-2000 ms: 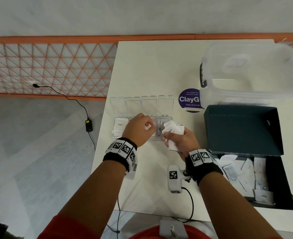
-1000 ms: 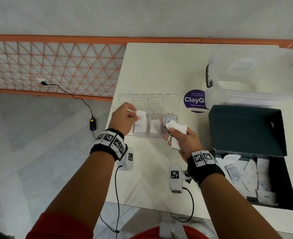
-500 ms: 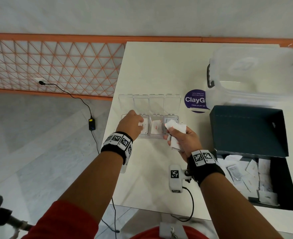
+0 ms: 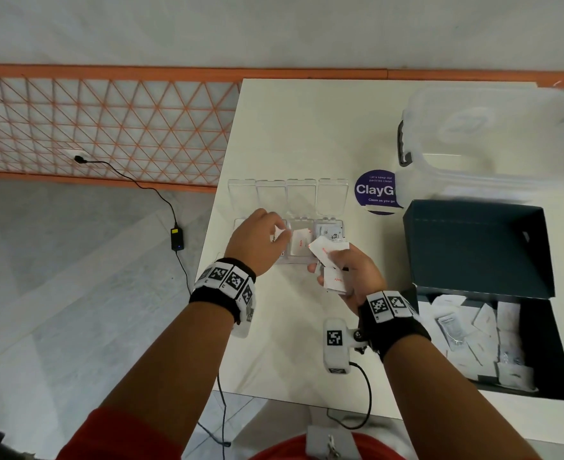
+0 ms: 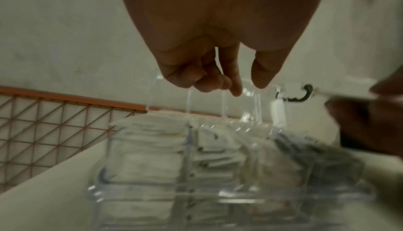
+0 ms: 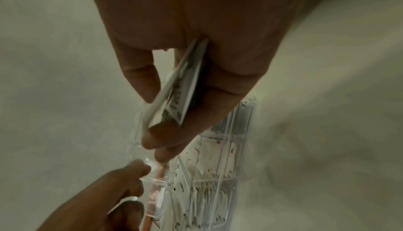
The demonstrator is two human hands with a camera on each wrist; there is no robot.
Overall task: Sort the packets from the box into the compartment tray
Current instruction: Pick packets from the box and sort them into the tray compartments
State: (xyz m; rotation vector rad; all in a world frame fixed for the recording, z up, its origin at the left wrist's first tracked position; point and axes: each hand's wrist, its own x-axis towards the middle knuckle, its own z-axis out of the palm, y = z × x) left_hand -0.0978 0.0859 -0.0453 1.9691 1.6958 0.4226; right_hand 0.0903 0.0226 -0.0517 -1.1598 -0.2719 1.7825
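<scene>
Several packets (image 4: 331, 263) between right fingers (image 4: 337, 258)

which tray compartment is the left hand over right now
The second compartment from the left of the tray; the left hand covers it, while the two to its right show fully.

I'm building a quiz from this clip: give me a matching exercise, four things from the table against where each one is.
Things:
1. compartment tray
2. dark box
3. clear tub
4. purple sticker

Places:
A. far right corner of the table
B. under the left hand
C. near right edge, lid open, packets inside
D. flat on the table, between the tray lids and the tub

Pairs: 1-B, 2-C, 3-A, 4-D
</scene>
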